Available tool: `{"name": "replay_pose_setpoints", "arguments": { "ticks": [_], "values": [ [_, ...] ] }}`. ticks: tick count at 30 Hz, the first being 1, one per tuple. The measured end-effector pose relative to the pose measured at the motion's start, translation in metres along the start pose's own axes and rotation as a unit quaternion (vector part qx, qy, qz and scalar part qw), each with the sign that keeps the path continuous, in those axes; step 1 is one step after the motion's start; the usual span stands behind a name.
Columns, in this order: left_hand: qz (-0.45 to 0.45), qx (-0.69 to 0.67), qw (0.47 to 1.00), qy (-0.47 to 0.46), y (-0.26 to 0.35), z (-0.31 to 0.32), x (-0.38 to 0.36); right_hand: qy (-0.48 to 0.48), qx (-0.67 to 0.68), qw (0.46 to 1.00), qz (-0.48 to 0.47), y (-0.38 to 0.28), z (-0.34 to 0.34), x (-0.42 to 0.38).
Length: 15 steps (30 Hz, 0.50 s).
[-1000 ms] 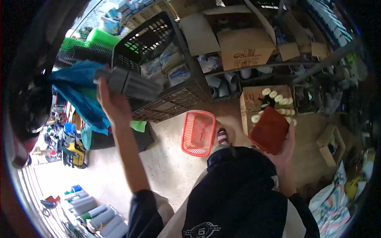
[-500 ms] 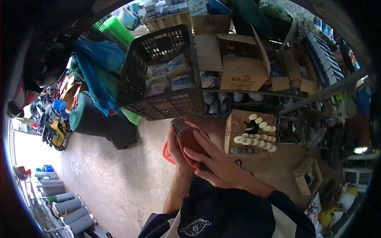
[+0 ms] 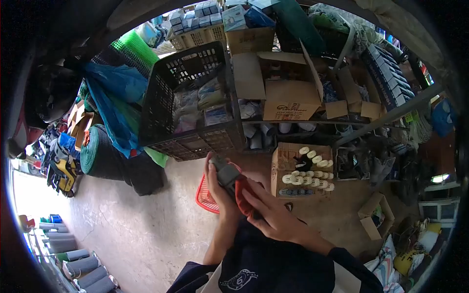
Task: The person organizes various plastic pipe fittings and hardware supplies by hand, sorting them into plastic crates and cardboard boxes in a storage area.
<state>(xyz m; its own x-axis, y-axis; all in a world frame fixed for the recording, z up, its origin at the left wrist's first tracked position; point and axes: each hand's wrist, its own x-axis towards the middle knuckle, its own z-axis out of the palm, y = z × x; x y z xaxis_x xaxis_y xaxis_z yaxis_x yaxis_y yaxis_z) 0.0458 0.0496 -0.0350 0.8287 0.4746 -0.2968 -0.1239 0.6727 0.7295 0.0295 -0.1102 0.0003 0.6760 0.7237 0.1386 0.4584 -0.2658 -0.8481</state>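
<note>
A grey plastic pipe fitting (image 3: 226,173) is gripped in my left hand (image 3: 220,193), its fingers wrapped round the far side. My right hand (image 3: 273,210) is closed on a red cloth (image 3: 243,193), which presses against the near end of the fitting. Part of the fitting is hidden behind the cloth and fingers. Below and behind my hands, a red plastic basket (image 3: 203,198) shows its perforated side; my forearms cover much of it.
A black crate (image 3: 195,139) of bagged goods stands ahead. Right of it, a cardboard box (image 3: 290,105) sits on a shelf, above a carton (image 3: 278,171) topped with several cream-coloured round parts. Net rolls (image 3: 105,151) lie left, grey cylinders (image 3: 93,278) lower left.
The red cloth has slid down toward me, uncovering more of the grey fitting. My right hand has moved slightly down and right with it. The camera view has shifted a little.
</note>
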Motion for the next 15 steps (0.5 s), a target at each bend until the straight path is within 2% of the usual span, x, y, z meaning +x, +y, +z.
{"name": "replay_pose_setpoints", "arguments": {
  "ticks": [3, 6, 7, 10, 13, 15],
  "values": [
    [-0.066, -0.035, 0.995, -0.063, -0.011, -0.019, 0.008, 0.007, -0.039, 0.998, -0.038, -0.005, -0.010, 0.010],
    [-0.009, 0.021, 0.992, -0.124, 0.004, 0.024, -0.029, 0.031, -0.048, 0.997, -0.048, -0.013, -0.021, 0.028],
    [-0.046, -0.040, 0.984, -0.167, 0.002, 0.016, -0.027, 0.040, -0.044, 0.997, -0.045, -0.015, -0.021, 0.032],
    [-0.047, -0.009, 0.982, -0.182, 0.012, 0.021, -0.024, 0.109, -0.058, 0.992, -0.038, -0.015, -0.006, 0.035],
    [-0.011, 0.030, 0.977, -0.213, 0.004, 0.015, -0.029, 0.164, 0.062, 0.984, 0.033, -0.021, -0.008, 0.039],
    [0.052, 0.144, 0.961, -0.231, -0.003, 0.012, -0.034, 0.251, -0.002, 0.968, 0.025, -0.005, -0.011, 0.043]
  ]
}}
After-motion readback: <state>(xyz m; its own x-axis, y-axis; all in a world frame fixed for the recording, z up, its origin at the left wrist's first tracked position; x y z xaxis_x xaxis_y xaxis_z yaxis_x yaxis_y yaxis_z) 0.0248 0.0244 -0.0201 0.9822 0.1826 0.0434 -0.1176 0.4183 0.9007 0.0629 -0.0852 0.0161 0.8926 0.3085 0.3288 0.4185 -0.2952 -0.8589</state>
